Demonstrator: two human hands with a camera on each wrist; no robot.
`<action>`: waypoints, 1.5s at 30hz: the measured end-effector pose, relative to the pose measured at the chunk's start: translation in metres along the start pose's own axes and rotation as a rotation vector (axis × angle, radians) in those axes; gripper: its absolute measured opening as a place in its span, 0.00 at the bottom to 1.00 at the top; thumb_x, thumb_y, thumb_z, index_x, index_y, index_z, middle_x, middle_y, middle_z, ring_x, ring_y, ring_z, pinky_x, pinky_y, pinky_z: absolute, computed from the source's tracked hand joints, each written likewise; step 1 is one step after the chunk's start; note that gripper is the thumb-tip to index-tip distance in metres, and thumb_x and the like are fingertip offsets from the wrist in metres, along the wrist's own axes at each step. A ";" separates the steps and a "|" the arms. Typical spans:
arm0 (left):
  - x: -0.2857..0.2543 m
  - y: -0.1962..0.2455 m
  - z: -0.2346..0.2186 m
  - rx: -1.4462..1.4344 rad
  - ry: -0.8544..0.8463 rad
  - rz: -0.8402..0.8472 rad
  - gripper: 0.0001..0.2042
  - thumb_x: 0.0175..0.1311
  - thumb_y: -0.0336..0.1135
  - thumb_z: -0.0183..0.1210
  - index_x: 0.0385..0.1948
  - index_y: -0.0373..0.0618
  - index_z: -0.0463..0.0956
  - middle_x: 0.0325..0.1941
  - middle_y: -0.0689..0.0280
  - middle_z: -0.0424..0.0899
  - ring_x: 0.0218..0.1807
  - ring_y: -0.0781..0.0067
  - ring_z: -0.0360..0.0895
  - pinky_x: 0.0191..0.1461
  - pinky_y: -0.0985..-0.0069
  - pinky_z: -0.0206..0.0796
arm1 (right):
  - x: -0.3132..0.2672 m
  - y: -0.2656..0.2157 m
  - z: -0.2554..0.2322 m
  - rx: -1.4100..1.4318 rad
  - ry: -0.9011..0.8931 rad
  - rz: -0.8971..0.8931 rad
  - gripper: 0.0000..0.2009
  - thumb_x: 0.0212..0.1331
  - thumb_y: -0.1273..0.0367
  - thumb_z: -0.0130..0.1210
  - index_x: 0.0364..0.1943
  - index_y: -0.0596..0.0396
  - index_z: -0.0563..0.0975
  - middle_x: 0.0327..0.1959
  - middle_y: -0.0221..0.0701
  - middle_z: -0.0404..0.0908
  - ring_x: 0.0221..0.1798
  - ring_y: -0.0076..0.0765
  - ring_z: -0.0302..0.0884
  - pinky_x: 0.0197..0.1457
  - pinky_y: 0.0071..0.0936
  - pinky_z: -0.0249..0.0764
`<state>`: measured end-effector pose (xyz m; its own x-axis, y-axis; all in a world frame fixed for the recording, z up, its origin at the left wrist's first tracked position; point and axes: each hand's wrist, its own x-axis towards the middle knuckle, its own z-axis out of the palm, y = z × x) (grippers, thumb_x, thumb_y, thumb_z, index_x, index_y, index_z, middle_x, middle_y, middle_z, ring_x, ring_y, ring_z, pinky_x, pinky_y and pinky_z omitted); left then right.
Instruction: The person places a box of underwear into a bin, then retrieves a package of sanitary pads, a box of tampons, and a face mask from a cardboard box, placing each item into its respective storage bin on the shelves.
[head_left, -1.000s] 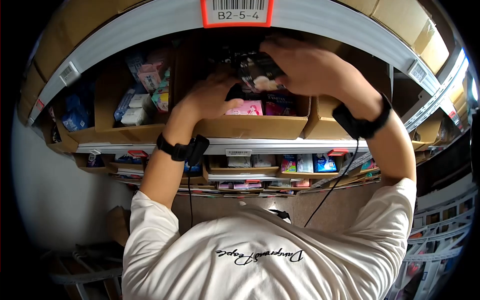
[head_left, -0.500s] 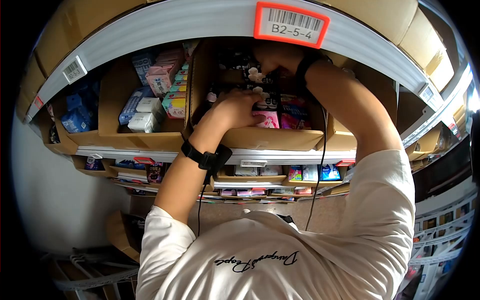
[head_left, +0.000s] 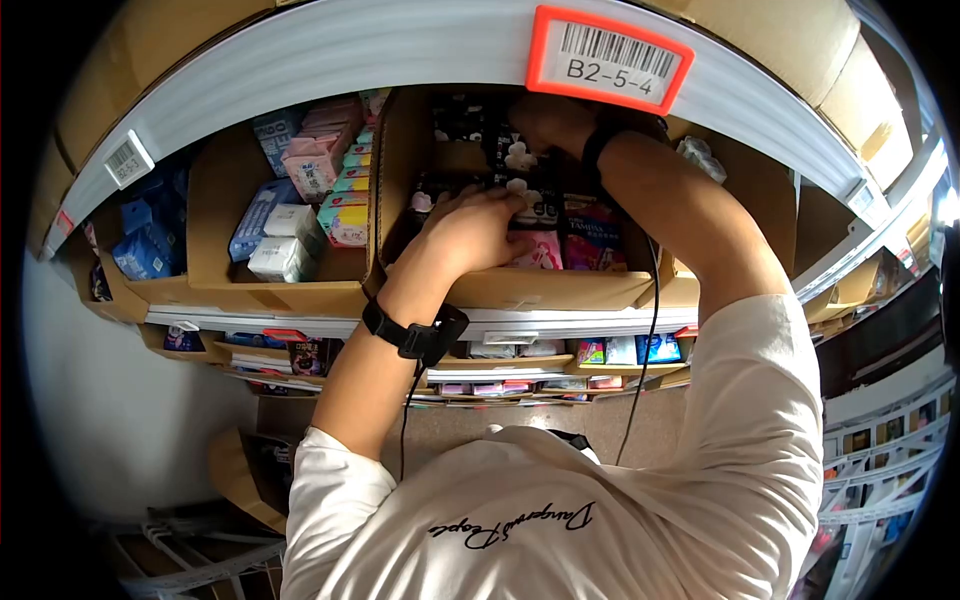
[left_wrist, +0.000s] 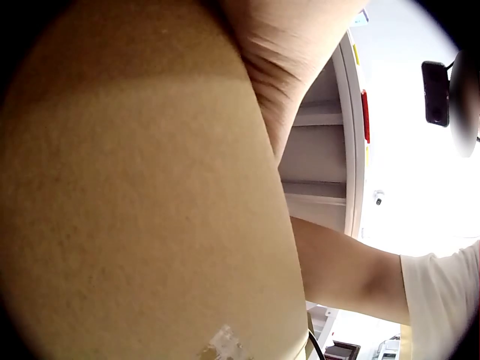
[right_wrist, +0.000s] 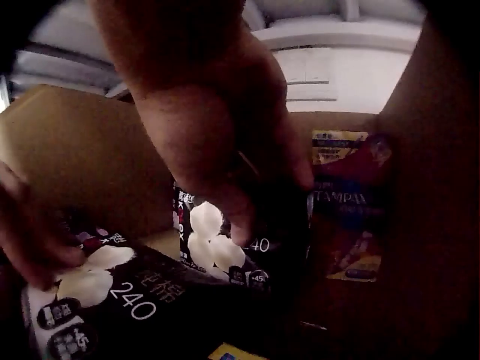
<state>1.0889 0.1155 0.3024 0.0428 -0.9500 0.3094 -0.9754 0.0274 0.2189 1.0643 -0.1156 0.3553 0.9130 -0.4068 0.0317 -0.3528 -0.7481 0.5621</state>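
Observation:
Both hands are inside an open cardboard bin (head_left: 560, 290) on the shelf. My right hand (head_left: 555, 122) reaches into its back part, partly in shadow. In the right wrist view its thumb and fingers grip the top of an upright black sanitary pad pack (right_wrist: 210, 234) with white flowers and "240". My left hand (head_left: 468, 235) rests with extended fingers on a similar black pack (right_wrist: 146, 296) nearer the front. A pink pack (head_left: 542, 250) and a purple Tampax box (head_left: 595, 242) lie by the front wall. The left wrist view shows mostly cardboard wall (left_wrist: 150, 187).
Left of the bin, another cardboard bin (head_left: 300, 295) holds pink, blue and white packs. A shelf beam (head_left: 420, 55) with a red-framed label (head_left: 610, 62) runs close above my right hand. Lower shelves carry more bins of packs. A black cable (head_left: 650, 340) hangs from the right wrist.
My right hand has moved a black pack from over the bin's front to deeper at its back. The left hand has stayed on the front packs, and the head view has shifted.

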 end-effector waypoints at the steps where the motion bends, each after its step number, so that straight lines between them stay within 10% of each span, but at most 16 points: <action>1: 0.000 0.001 -0.001 -0.001 -0.001 0.003 0.27 0.57 0.53 0.64 0.56 0.52 0.77 0.58 0.61 0.79 0.61 0.50 0.73 0.64 0.56 0.64 | 0.000 -0.001 -0.003 0.000 -0.002 0.003 0.17 0.41 0.66 0.69 0.40 0.55 0.84 0.42 0.42 0.85 0.46 0.47 0.83 0.47 0.42 0.80; 19: -0.001 0.005 -0.004 0.018 -0.018 -0.031 0.26 0.57 0.51 0.64 0.56 0.52 0.77 0.60 0.60 0.79 0.62 0.50 0.73 0.65 0.54 0.63 | -0.022 -0.007 -0.018 0.154 0.100 -0.001 0.07 0.43 0.74 0.62 0.29 0.51 0.86 0.38 0.39 0.86 0.46 0.46 0.83 0.46 0.42 0.80; 27: 0.000 0.002 -0.004 -0.029 -0.026 -0.027 0.24 0.58 0.48 0.65 0.55 0.48 0.78 0.59 0.58 0.79 0.61 0.50 0.74 0.64 0.59 0.65 | -0.041 0.011 -0.067 -0.016 0.190 -0.131 0.16 0.52 0.64 0.63 0.44 0.54 0.79 0.34 0.38 0.83 0.42 0.45 0.82 0.44 0.38 0.77; 38: -0.025 0.099 -0.039 -0.459 0.509 0.336 0.04 0.57 0.24 0.64 0.32 0.41 0.80 0.34 0.60 0.84 0.37 0.61 0.83 0.41 0.71 0.75 | -0.389 0.024 -0.043 1.395 0.455 -0.327 0.11 0.59 0.70 0.63 0.43 0.59 0.78 0.39 0.36 0.84 0.37 0.32 0.85 0.42 0.29 0.81; 45: 0.008 0.249 0.064 -0.843 -0.150 0.726 0.06 0.53 0.23 0.68 0.32 0.39 0.84 0.35 0.60 0.86 0.36 0.65 0.83 0.39 0.74 0.75 | -0.542 -0.034 0.124 2.154 0.386 0.446 0.10 0.63 0.70 0.62 0.43 0.58 0.77 0.42 0.34 0.84 0.43 0.27 0.82 0.48 0.25 0.78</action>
<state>0.8328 0.0948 0.2998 -0.5581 -0.6498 0.5161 -0.2982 0.7375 0.6060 0.5559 0.0660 0.2167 0.6239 -0.7717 0.1238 0.1352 -0.0494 -0.9896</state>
